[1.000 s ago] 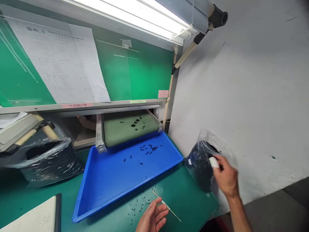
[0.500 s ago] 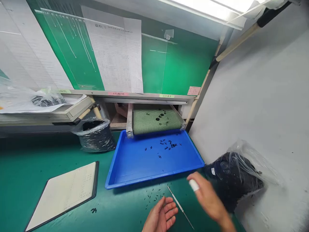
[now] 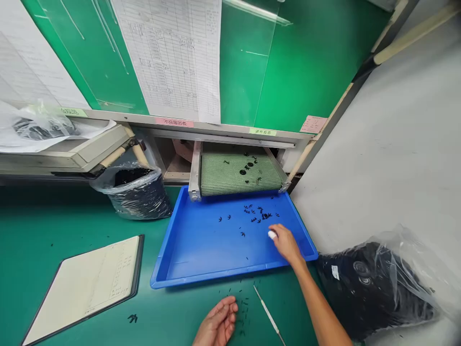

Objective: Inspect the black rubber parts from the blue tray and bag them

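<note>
My right hand (image 3: 286, 243) reaches over the blue plastic tray (image 3: 201, 269), near its right side, with a white finger cot (image 3: 272, 234) on one fingertip. It holds nothing I can see and hovers close to a cluster of small black rubber parts (image 3: 257, 214). My left hand (image 3: 216, 322) rests empty and loosely curled on the green mat (image 3: 90, 216), beside scattered small black pieces (image 3: 245, 307). A thin metal probe (image 3: 268, 315) lies to its right, untouched.
A green mesh conveyor belt (image 3: 241, 174) with black parts on it ends above the tray's back edge. A plastic bag of black parts (image 3: 374, 288) sits to the right, another (image 3: 139, 194) at the back left. A notebook (image 3: 84, 293) lies on the left.
My right hand has moved left from beside the bag to over the tray. The view has swung left and down. My left hand has curled slightly.
</note>
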`<state>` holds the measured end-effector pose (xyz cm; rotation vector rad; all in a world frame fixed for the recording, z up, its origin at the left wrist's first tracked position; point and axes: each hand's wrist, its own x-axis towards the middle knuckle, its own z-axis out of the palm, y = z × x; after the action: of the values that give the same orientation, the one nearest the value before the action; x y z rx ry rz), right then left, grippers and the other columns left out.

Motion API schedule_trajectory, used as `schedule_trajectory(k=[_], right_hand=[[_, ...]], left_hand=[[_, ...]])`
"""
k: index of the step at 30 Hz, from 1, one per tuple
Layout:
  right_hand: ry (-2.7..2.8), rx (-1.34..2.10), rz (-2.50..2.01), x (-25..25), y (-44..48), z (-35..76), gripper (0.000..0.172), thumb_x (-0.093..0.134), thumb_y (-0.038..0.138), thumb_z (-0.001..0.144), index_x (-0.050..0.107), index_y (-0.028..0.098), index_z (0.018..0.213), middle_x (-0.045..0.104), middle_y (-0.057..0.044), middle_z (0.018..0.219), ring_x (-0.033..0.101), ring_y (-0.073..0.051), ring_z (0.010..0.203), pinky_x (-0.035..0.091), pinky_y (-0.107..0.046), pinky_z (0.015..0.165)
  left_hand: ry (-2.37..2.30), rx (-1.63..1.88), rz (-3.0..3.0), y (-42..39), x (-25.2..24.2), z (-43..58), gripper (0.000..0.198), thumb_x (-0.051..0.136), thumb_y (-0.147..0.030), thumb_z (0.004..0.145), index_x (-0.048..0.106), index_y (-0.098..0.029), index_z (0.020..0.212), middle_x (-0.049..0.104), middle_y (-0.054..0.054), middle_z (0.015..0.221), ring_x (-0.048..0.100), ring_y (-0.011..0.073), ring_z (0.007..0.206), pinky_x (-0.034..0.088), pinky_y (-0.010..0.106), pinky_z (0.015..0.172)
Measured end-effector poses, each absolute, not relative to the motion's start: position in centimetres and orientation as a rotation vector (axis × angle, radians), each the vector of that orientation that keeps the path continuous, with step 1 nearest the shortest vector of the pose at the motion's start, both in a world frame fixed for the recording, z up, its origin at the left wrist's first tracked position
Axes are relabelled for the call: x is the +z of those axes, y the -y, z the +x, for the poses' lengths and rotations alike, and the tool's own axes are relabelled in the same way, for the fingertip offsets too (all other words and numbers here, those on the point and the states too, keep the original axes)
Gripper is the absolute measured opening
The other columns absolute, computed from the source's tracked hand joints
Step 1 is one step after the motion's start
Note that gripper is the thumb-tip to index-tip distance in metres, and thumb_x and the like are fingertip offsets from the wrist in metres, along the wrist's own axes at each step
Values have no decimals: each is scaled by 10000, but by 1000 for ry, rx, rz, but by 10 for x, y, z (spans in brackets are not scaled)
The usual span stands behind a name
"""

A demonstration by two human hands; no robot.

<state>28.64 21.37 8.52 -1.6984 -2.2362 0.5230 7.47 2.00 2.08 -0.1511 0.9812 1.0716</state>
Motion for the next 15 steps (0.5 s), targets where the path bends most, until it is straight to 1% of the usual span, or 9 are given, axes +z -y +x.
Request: schedule_trajectory(k=[4,7,9,11,13,15], right_hand=[[2224,471,-1880,60,-287,285,396,437,38,809,589,151,1157,581,-98,1146,578,-181,981,414,-257,835],[2229,463,-1981,47,-311,275,361,462,51,807,615,156,1117,574,-115,1129,587,-187,940,409,-258,774],[2234,468,-2017,42,-314,272,299,468,63,809,646,158,1029,578,-117,1077,589,-189,895,405,-263,725],[2237,465,-2012,42,-309,271,246,483,85,810,650,158,974,575,-116,1056,576,-206,908,402,-272,705],[2226,449,-1977,46,-299,274,222,492,115,817,633,152,984,566,-122,1086,552,-232,963,406,-288,721],[2198,439,-1922,55,-284,278,251,456,120,835,606,142,1035,553,-133,1144,531,-246,1011,410,-311,770]], left_hand=[[-925,1045,-149,-19,9,70,279,797,-208,632,681,-103,863,635,18,671,523,58,500,429,165,441],[-903,1052,-154,-21,2,69,306,797,-278,633,698,-117,873,624,19,676,525,66,522,418,175,456],[-896,1055,-149,-21,-1,70,310,792,-304,637,703,-119,869,620,24,683,526,72,532,411,180,462],[-895,1053,-137,-21,-2,71,309,785,-322,646,704,-114,859,615,28,687,524,72,536,402,178,464],[-900,1050,-118,-20,1,72,313,776,-335,656,702,-108,859,615,32,700,528,69,548,400,171,474],[-902,1042,-77,-20,6,74,321,777,-345,654,700,-101,849,611,32,694,524,64,547,392,166,472]])
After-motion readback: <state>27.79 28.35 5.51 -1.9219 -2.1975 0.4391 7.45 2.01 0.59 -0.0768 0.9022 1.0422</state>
